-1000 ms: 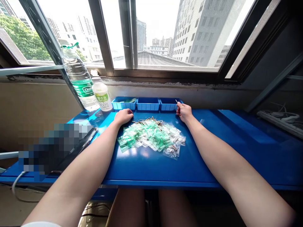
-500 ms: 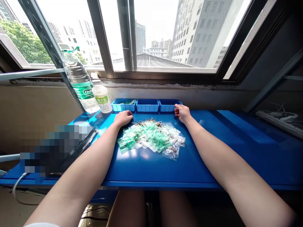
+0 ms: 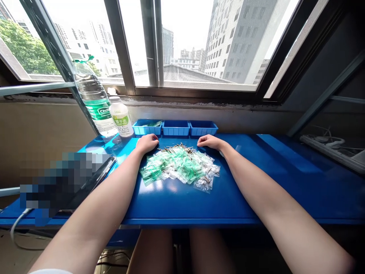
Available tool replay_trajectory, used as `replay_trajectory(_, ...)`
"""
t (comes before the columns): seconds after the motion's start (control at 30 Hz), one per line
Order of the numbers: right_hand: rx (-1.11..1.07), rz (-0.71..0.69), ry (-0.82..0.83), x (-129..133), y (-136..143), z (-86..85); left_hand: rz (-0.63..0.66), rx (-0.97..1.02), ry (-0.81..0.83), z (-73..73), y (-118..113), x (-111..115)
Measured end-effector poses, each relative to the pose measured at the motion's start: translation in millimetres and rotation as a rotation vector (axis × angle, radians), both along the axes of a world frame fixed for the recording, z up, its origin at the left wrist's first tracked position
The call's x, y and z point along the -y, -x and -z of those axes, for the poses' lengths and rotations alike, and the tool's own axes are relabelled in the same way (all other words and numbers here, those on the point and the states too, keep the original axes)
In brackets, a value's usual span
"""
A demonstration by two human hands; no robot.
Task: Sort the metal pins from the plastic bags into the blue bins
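Observation:
A pile of small clear and green plastic bags [image 3: 182, 165] lies on the blue table, with thin metal pins or screws [image 3: 181, 147] heaped loose along its far side. My left hand [image 3: 147, 143] rests at the pile's far left, fingers curled inward; whatever they may hold is hidden. Opposite it, my right hand [image 3: 210, 141] is at the far right of the pile, its bent fingers drawn together and pointing at the loose metal pieces. I cannot make out anything in that hand. Behind the hands stand a left blue bin [image 3: 146, 130] with green bags inside, a middle bin [image 3: 176, 130] and a right bin [image 3: 203, 130].
A large water bottle [image 3: 97, 110] and a white coconut-water bottle [image 3: 121, 120] stand left of the bins. A dark device [image 3: 97, 179], partly pixelated, lies near my left forearm. White cables and a power strip [image 3: 333, 146] are at the far right, below the window.
My right hand has moved left and slightly nearer me, from the right bin's front edge to the loose metal pieces. My left hand stays in place; the view has shifted slightly.

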State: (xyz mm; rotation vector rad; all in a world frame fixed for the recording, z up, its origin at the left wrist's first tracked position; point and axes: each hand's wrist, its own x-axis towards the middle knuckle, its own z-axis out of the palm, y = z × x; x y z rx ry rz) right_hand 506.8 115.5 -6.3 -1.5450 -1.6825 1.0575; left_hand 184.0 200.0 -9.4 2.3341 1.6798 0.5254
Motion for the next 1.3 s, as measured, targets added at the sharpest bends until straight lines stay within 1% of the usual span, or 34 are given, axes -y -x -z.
replay_trajectory(0.1,-0.007,-0.011,0.031,-1.3,1.3,3.5,0.009,-0.003,-0.005,0.2,0.1,-0.2)
replay_trajectory(0.17,-0.005,-0.022,-0.007,1.4,1.9,3.3,0.009,-0.009,-0.005,0.5,0.2,-0.6)
replay_trajectory(0.27,0.029,-0.079,-0.078,8.7,0.3,-0.2,0.017,-0.015,-0.004,1.1,0.6,-1.0)
replay_trajectory(0.33,0.059,-0.125,-0.033,13.5,-2.3,-4.3,0.028,-0.015,-0.005,1.3,0.9,-0.9)
replay_trajectory(0.47,0.093,-0.161,0.079,21.1,-5.5,-15.0,0.035,-0.01,-0.012,0.9,1.0,-0.4)
replay_trajectory(0.57,0.129,-0.153,0.125,26.0,-4.2,-21.3,0.03,-0.014,-0.017,0.0,0.3,0.2)
replay_trajectory(0.67,0.114,-0.143,0.13,30.8,-4.1,-21.6,0.027,-0.014,-0.016,-0.5,0.1,0.5)
replay_trajectory(0.73,0.039,-0.075,0.058,32.5,-5.9,-17.0,0.028,-0.01,-0.015,-0.3,0.5,0.2)
replay_trajectory(0.83,-0.102,0.129,-0.144,29.1,-8.5,-4.2,0.042,-0.004,-0.02,0.7,0.5,-0.2)
replay_trajectory(0.9,-0.156,0.256,-0.27,23.1,-6.8,5.0,0.069,0.022,-0.036,1.2,-1.1,0.6)
replay_trajectory(0.97,-0.15,0.321,-0.346,16.8,-0.6,11.2,0.115,0.082,-0.07,0.7,-4.2,2.8)
replay_trajectory(1.03,-0.138,0.315,-0.394,12.6,9.7,12.3,0.182,0.163,-0.107,-1.8,-8.8,7.1)
replay_trajectory(1.1,-0.139,0.28,-0.44,12.0,22.3,9.0,0.272,0.247,-0.112,-7.4,-14.3,13.9)
replay_trajectory(1.23,-0.145,0.191,-0.472,18.3,46.2,-1.7,0.507,0.432,0.033,-26.4,-26.4,34.6)
replay_trajectory(1.3,-0.117,0.145,-0.477,22.0,55.6,-5.0,0.606,0.47,0.124,-35.2,-32.3,45.6)
